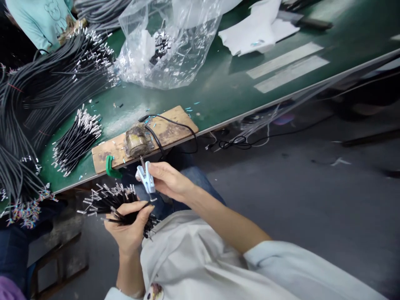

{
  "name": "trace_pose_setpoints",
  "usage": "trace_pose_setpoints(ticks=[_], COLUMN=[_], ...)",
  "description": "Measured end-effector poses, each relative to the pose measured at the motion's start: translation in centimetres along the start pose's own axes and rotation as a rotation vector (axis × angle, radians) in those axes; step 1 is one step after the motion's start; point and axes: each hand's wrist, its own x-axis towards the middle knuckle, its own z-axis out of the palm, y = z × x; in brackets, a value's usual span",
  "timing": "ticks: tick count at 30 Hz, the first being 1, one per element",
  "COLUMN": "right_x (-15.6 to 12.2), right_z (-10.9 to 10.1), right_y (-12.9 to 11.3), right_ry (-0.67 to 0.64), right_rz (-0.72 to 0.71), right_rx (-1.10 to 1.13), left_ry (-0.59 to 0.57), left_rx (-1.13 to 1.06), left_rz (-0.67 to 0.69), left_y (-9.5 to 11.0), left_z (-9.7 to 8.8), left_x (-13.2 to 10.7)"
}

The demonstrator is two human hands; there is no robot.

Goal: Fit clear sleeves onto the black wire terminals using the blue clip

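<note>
My left hand (129, 231) is closed round a bundle of short black cables (111, 198) with stripped, silvery ends, just below the bench edge. One cable end stands apart between its thumb and forefinger, close under the clip. In my right hand (167, 179) a light blue plastic clothespin (146, 178) is pinched between thumb and fingers. The clothespin is at the thin shaft (142, 160) that sticks out from a small, grimy motor (137, 139); whether it grips the shaft is hard to tell. The motor sits on a wooden board (175, 121), with a green clamp (111, 166) at the board's edge.
On the green bench (218, 98) lie a pile of short black cables (78, 139), long grey cables (21, 96) and a clear plastic bag (175, 54). White paper (253, 27) lies farther back. A co-worker's sleeve (31, 21) shows at upper left. Loose wires (240, 141) hang under the bench.
</note>
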Motion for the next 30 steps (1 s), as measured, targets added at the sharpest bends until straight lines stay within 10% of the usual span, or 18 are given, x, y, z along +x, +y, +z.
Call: trace_pose_setpoints(ticks=[13,19,23,30], right_x=[-0.8,-3.8,-5.7,-5.6], right_z=[-1.8,-2.4,0.0,1.5], right_y=[1.0,1.0,1.3,2.0], right_ry=[0.131,0.421,0.408,0.247], right_rz=[0.048,-0.297,-0.691,-0.607], right_rx=[0.172,-0.352,-0.916,-0.987], left_ry=[0.047,0.099,-0.19,-0.235], left_rx=[-0.027,-0.027,0.022,0.157], left_rz=[-0.121,-0.291,-0.291,-0.253], left_y=[-0.1,0.4,-0.9,-1.9], left_z=[1.2,1.5,1.2,1.5], left_x=[0.0,-1.0,-1.2,-3.0])
